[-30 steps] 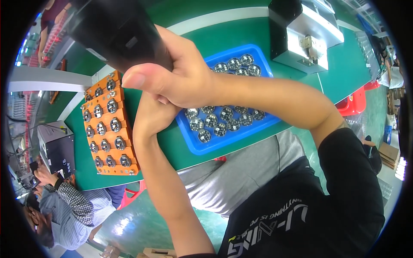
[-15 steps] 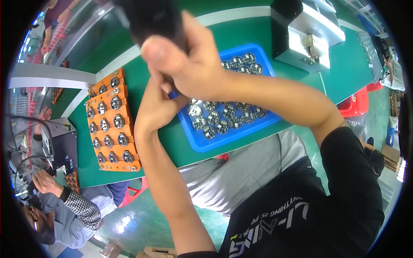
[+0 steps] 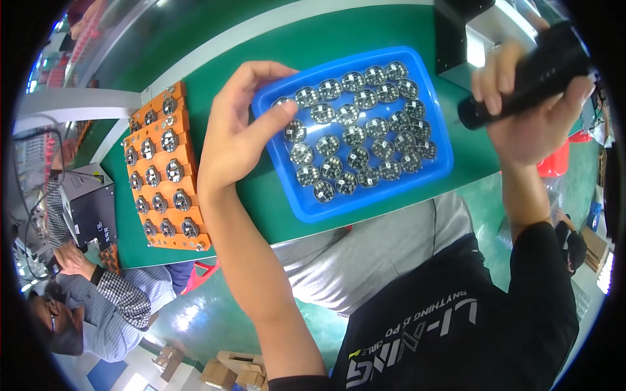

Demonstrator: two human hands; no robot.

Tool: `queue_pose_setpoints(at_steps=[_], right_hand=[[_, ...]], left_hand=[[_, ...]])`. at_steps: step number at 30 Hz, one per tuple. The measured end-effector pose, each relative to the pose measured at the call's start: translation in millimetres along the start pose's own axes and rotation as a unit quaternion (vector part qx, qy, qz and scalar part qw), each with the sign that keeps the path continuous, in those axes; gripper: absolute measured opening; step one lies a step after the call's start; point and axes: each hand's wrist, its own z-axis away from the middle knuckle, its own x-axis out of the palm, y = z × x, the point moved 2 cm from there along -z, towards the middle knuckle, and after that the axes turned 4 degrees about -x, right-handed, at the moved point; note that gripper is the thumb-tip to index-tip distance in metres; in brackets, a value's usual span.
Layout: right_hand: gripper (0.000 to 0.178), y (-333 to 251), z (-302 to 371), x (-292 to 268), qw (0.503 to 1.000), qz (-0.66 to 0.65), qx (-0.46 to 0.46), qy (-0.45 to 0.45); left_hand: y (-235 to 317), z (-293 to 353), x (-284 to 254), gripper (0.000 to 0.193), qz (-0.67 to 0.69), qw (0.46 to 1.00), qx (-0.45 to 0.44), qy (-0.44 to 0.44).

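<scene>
My left hand [image 3: 238,130] grips the upper left corner of a blue plastic tray [image 3: 306,212], with the thumb over its rim and the fingers along its far side. Many small round circuit boards [image 3: 354,135] lie in rows inside the tray. Out to the right, above the table, my right hand [image 3: 528,111] is wrapped round a black cylindrical tool [image 3: 541,75]. The tool's kind cannot be made out. Left of my left arm lies an orange fixture [image 3: 192,163] whose pockets hold several round boards [image 3: 174,171].
A black and silver machine [image 3: 479,42] stands at the far right of the green table [image 3: 241,49]. A dark box-shaped device [image 3: 91,212] sits at the left. Beside it a co-worker's hands [image 3: 75,260] show. A red stool [image 3: 554,159] is off the right edge.
My right hand has swung right with the black tool, away from my left hand. The left hand has taken hold of the tray's corner. More of the tray shows.
</scene>
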Motion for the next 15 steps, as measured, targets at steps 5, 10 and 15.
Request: queue_pose_setpoints(at_steps=[5,10,15], right_hand=[[0.084,7.5,49.4,-31.0,0.978,-0.107,0.052,0.170],[0.095,-5.9,53.7,-61.3,0.974,-0.110,0.050,0.190],[0.107,-29.4,43.6,-112.3,0.982,-0.059,-0.039,0.178]], left_hand=[[1.0,-4.3,6.9,0.038,-0.056,0.992,-0.042,0.107],[17.3,-17.3,18.2,0.036,-0.113,0.984,-0.072,0.115],[61.9,-64.2,69.5,0.033,-0.279,0.960,0.008,-0.019]])
